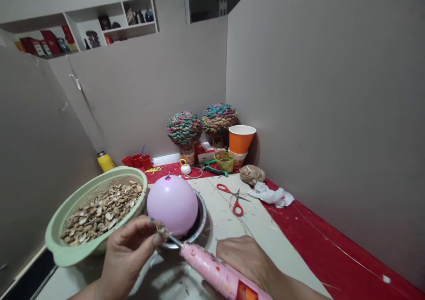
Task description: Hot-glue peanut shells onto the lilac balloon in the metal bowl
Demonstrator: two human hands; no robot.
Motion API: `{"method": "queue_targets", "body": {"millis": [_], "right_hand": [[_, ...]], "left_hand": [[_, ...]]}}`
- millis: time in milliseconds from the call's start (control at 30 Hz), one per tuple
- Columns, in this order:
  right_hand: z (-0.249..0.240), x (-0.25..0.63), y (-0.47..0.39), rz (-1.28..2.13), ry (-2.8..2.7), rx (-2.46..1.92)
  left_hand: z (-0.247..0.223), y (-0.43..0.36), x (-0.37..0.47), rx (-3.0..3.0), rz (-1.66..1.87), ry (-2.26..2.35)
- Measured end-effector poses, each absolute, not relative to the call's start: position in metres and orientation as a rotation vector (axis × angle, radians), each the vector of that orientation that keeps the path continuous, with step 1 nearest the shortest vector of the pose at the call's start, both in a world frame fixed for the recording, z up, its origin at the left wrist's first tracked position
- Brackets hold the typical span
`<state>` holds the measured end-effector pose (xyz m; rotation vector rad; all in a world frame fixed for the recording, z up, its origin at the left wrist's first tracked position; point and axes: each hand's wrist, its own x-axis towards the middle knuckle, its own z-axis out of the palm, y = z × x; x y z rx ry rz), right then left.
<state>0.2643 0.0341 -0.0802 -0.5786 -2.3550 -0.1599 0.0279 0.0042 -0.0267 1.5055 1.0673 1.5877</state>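
Observation:
My left hand [128, 251] pinches a piece of peanut shell [162, 230] between thumb and fingers. My right hand [244, 260] is wrapped around a pink hot glue gun [212, 268], its metal nozzle touching or nearly touching the shell. Just beyond the shell, a pink balloon [172, 205] rests knot-up in a metal bowl [203, 220]. Left of it, a green colander [55, 242] holds many brown shells [102, 209], some with white insides showing. The trigger and the lower part of the glue gun are hidden.
Red-handled scissors [237, 198] lie spread on the board [279, 251]. Behind are a twine ball [252, 174], crumpled tissue [272, 195], green-handled pliers [215, 171], orange paper cup [242, 140], small red cups [136, 160], a yellow bottle [105, 161] and two shell-covered balls [184, 128]. Walls enclose the table.

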Motion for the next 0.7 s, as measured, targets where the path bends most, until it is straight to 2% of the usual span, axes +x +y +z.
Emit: {"method": "queue_targets", "body": {"millis": [167, 467, 700], "right_hand": [[-0.068, 0.282, 0.043, -0.287, -2.197, -0.617], [-0.064, 0.339, 0.078, 0.241, -2.318, -1.667], [-0.048, 0.344, 0.078, 0.329, -2.396, -1.753]], "left_hand": [[-0.005, 0.002, 0.014, 1.284, 1.658, 1.013], [0.014, 0.004, -0.002, 1.216, 1.786, 0.948], [0.017, 0.008, -0.005, 1.189, 1.748, 0.881]]}}
